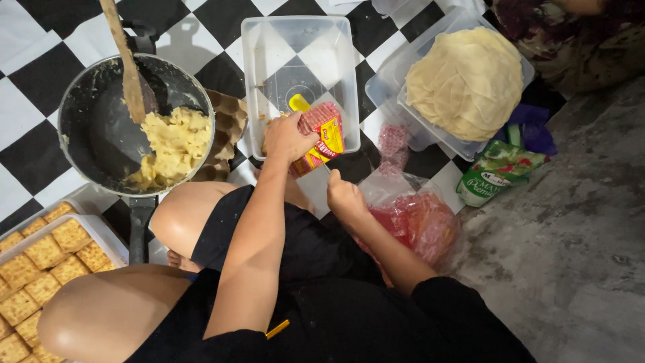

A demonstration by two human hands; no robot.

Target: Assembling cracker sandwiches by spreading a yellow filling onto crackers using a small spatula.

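Note:
My left hand (285, 138) grips a red and yellow food packet (321, 134) over the near edge of a clear plastic tub (259, 60). My right hand (344, 195) is closed just below the packet, fingers curled around something thin that I cannot make out. A yellow object (299, 103) lies in the tub behind the packet. Both forearms reach out from my lap, above black clothing and bare knees.
A dark pan (94, 128) with yellow mash (176, 141) and a wooden spatula (127, 64) sits at left. Squared crackers fill a tray (40, 269) at lower left. A tub of round pale wrappers (465, 81), a green sachet (494, 173) and a red plastic bag (420, 222) lie at right.

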